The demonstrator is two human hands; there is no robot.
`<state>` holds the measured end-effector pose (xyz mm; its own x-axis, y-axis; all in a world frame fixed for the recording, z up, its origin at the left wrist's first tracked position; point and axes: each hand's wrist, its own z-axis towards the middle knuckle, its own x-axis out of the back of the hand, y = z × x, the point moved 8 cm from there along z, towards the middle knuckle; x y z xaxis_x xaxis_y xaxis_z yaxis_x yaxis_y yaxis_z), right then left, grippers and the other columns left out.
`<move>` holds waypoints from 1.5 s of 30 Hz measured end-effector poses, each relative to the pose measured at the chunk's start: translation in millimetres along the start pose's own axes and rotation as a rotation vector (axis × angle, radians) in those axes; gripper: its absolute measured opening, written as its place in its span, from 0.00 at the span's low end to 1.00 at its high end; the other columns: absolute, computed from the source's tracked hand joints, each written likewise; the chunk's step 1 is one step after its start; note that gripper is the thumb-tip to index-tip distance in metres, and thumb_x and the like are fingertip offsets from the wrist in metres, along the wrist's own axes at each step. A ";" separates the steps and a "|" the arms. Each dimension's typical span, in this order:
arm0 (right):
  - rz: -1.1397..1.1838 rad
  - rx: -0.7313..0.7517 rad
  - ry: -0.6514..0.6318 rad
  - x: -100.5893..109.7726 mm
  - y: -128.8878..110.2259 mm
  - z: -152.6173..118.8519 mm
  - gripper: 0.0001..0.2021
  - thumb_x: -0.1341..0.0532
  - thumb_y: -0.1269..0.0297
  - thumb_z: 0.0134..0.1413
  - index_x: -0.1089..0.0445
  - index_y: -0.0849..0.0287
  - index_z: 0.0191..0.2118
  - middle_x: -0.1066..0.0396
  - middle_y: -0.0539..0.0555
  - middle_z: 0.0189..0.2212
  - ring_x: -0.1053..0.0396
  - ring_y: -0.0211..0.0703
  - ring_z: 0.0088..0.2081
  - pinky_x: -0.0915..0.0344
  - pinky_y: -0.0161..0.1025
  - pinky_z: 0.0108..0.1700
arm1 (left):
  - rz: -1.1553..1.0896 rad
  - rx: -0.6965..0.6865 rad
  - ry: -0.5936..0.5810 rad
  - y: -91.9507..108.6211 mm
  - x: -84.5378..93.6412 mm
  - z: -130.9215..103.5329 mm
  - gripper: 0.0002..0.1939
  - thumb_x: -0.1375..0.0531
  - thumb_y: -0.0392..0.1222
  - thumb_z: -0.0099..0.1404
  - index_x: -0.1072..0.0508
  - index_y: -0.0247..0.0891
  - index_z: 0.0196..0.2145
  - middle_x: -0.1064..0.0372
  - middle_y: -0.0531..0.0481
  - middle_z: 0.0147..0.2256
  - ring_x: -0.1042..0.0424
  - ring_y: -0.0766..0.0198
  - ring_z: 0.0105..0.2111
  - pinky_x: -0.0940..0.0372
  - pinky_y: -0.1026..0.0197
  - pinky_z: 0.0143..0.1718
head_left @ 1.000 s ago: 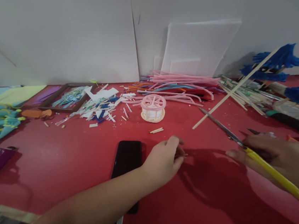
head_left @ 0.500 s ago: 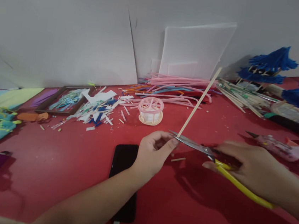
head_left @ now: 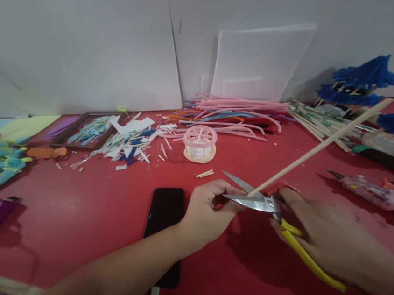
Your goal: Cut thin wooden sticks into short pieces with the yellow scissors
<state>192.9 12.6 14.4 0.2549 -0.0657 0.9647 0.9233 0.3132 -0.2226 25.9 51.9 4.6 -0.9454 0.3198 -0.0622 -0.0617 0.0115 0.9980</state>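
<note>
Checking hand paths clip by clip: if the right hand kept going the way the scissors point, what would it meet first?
The right hand aims the scissors leftward, so the blades would probably first meet the left hand, whose fingertips sit right at the blade tips.

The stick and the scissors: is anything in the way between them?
Nothing visible. The stick already lies between the open blades of the scissors, near the pivot. The right hand holds the yellow handles; the left hand is at the blade tips.

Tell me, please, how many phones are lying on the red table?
1: a black phone lies face up beside the left forearm, a cable plugged into its near end. More may be hidden outside the view.
</note>
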 end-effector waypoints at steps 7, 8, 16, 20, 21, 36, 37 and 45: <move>-0.024 -0.065 -0.069 -10.5 5.6 -1.6 0.12 0.45 0.62 0.52 0.30 0.59 0.40 0.24 0.60 0.26 0.25 0.55 0.26 0.37 0.42 0.26 | -0.054 -0.027 -0.039 4.9 -3.3 -0.8 0.11 0.28 0.45 0.52 0.25 0.37 0.25 0.25 0.50 0.25 0.28 0.66 0.26 0.32 0.65 0.30; -0.020 -0.067 -0.083 -10.3 5.0 -1.4 0.12 0.45 0.63 0.52 0.30 0.59 0.41 0.24 0.60 0.26 0.25 0.54 0.26 0.37 0.42 0.26 | -0.053 -0.032 -0.047 5.5 -3.9 -1.2 0.11 0.29 0.45 0.53 0.25 0.37 0.25 0.25 0.50 0.25 0.28 0.66 0.26 0.32 0.65 0.30; 0.005 -0.098 -0.113 -9.6 0.7 1.3 0.10 0.48 0.65 0.53 0.31 0.56 0.38 0.24 0.58 0.25 0.26 0.49 0.24 0.40 0.39 0.25 | 0.187 -0.078 0.018 10.7 0.6 -3.5 0.04 0.32 0.41 0.58 0.21 0.38 0.30 0.22 0.47 0.30 0.25 0.61 0.30 0.30 0.63 0.31; -0.047 -0.084 -0.052 -6.8 -0.2 4.5 0.11 0.47 0.58 0.52 0.33 0.56 0.38 0.26 0.57 0.24 0.29 0.51 0.23 0.44 0.39 0.24 | 0.184 -0.072 0.053 9.9 4.8 -2.7 0.03 0.35 0.35 0.57 0.22 0.38 0.26 0.23 0.49 0.27 0.24 0.61 0.30 0.29 0.61 0.34; -0.060 -0.073 -0.033 -4.6 -1.5 5.4 0.12 0.47 0.58 0.51 0.33 0.56 0.38 0.27 0.56 0.23 0.30 0.50 0.22 0.45 0.39 0.23 | 0.185 -0.075 0.045 10.0 4.6 -2.7 0.03 0.35 0.35 0.56 0.22 0.38 0.25 0.23 0.49 0.27 0.24 0.61 0.29 0.29 0.61 0.33; 0.030 0.009 -0.022 -11.7 -3.2 -3.0 0.09 0.47 0.64 0.51 0.36 0.54 0.39 0.24 0.60 0.34 0.25 0.52 0.33 0.33 0.43 0.34 | 0.195 -0.208 -0.090 19.2 -1.3 -3.4 0.05 0.35 0.32 0.55 0.19 0.38 0.27 0.21 0.47 0.28 0.25 0.63 0.27 0.32 0.64 0.29; 0.036 0.007 -0.030 -12.0 -3.4 -3.1 0.09 0.47 0.64 0.51 0.35 0.55 0.39 0.24 0.61 0.35 0.25 0.54 0.35 0.32 0.44 0.36 | 0.177 -0.190 -0.092 18.7 -1.5 -3.0 0.03 0.34 0.34 0.55 0.19 0.38 0.27 0.21 0.47 0.28 0.25 0.63 0.27 0.32 0.63 0.30; 0.019 -0.109 -0.111 -11.0 2.6 1.8 0.08 0.45 0.65 0.42 0.37 0.53 0.33 0.25 0.59 0.30 0.27 0.53 0.30 0.36 0.42 0.29 | 0.079 -0.126 -0.129 18.2 -6.5 -1.7 0.03 0.31 0.37 0.54 0.20 0.37 0.25 0.20 0.45 0.28 0.23 0.62 0.28 0.30 0.64 0.30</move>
<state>192.0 15.8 3.4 0.2448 0.0467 0.9685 0.9457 0.2086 -0.2491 30.3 48.4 23.1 -0.9005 0.4340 0.0264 -0.0360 -0.1350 0.9902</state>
